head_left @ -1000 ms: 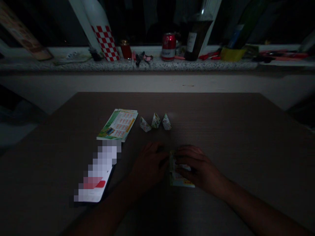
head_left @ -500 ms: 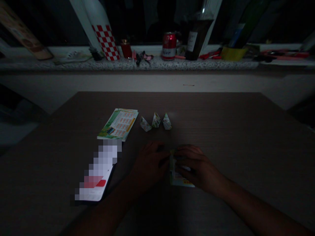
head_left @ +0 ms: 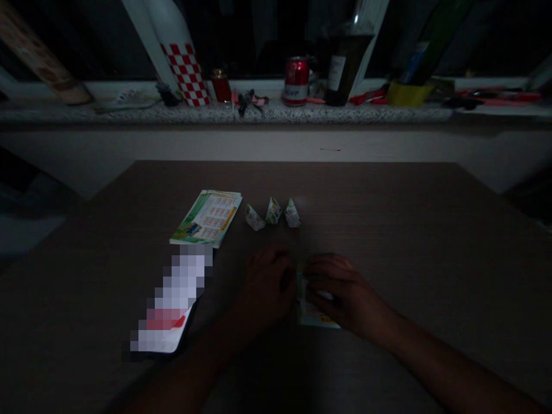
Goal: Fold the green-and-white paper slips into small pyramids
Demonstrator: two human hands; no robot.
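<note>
One printed sheet (head_left: 317, 318), beneath the right hand (head_left: 345, 287), fingers bent. Left hand (head_left: 269, 282): half-curled at its edge, grip unclear.

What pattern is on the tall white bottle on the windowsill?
The bottle has a red-and-white checkerboard on its lower part, plain to see in the head view.

Bare hands (head_left: 269, 284) (head_left: 342, 290) lowered, fingers curled (both dim), forearms converging

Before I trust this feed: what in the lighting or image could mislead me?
Head view: dim overall; the left hand sinks into shadow, its fingertips unclear; the phone glows, its screen mostly pixelated; bottles beside the window lean outward, probably lens distortion.
</note>
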